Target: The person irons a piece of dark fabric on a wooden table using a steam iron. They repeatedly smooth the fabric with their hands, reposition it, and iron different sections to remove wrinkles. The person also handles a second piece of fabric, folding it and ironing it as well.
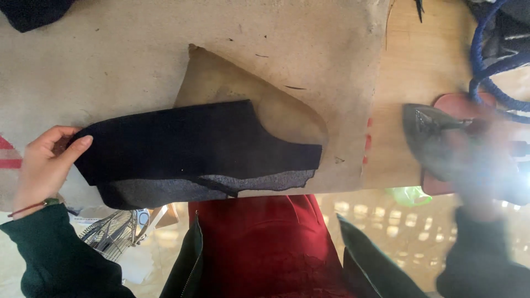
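A dark navy fabric piece point(193, 143) lies on a tan padded board point(165, 55), with a grey fusing layer point(165, 190) showing along its near edge. My left hand point(47, 160) pinches the fabric's left end between thumb and fingers. My right hand point(480, 160) is heavily blurred at the right and grips the handle of a dark flat iron point(425, 138), which rests over a reddish stand point(458, 102) on the wooden table. The iron is apart from the fabric.
A scorched brown patch point(248, 94) marks the board behind the fabric. A blue cord point(480, 72) loops at the top right. A wire basket point(116, 232) sits below the table's edge at left. A green scrap point(406, 194) hangs near the edge.
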